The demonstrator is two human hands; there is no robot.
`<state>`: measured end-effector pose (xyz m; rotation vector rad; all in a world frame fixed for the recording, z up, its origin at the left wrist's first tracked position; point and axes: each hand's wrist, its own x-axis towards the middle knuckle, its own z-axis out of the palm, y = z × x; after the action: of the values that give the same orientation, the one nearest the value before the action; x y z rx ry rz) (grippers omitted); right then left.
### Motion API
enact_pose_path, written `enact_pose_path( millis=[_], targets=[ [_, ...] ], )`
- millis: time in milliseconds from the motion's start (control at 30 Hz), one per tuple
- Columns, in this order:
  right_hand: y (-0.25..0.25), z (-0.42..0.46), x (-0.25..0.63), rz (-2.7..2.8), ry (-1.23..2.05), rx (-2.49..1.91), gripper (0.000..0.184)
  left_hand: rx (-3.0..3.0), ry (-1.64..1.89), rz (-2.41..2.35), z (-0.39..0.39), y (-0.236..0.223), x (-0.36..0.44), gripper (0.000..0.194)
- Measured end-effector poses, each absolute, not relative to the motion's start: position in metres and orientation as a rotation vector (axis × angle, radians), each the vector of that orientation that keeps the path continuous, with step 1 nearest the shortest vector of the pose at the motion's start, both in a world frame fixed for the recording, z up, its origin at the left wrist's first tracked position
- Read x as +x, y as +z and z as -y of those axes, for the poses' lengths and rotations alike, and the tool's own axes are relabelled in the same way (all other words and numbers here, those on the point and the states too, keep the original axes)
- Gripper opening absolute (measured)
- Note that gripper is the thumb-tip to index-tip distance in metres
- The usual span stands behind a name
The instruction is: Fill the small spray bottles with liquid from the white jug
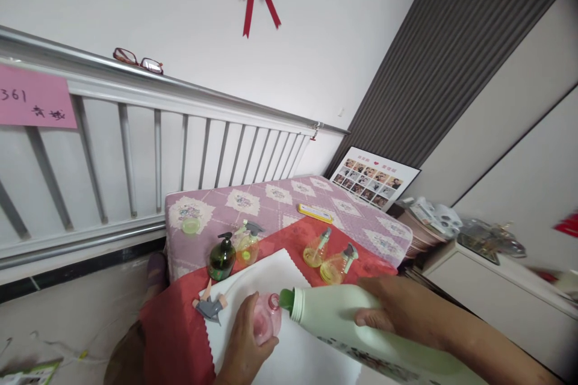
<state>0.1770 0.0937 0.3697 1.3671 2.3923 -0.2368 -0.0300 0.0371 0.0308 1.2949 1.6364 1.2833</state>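
My left hand (244, 340) is closed around a small clear pink bottle (266, 323), whose mouth is uncapped. In my right hand (391, 301) is a large pale green detergent jug (336, 313), tilted nearly on its side. Its green spout (286, 299) meets or nearly meets the pink bottle's mouth; whether liquid is flowing I cannot make out. Left of my left hand, a loose grey spray head (211, 308) lies at the edge of a white sheet (273, 271). Behind that stand a dark green pump bottle (221, 260) and a clear spray bottle (247, 248).
Two spray bottles with yellow liquid, one (315, 251) beside the other (335, 268), stand on the red cloth (174, 331). A yellow box (315, 213) and a pale green cap (190, 226) lie on the patterned mattress (280, 192). A white radiator (144, 156) runs behind.
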Motion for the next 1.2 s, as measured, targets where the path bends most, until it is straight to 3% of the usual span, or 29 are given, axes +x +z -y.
enact_pose_path(
  millis=[900,1200],
  targets=[
    [0.368,-0.093,0.18,-2.415,-0.276,1.358,0.048,1.328,1.342,-1.635,-0.036,0.03,-0.031,0.086],
    [0.374,-0.091,0.175,-2.396,-0.257,1.389,0.036,1.322,1.329,-1.617,-0.036,0.029,-0.032,0.087]
  ],
)
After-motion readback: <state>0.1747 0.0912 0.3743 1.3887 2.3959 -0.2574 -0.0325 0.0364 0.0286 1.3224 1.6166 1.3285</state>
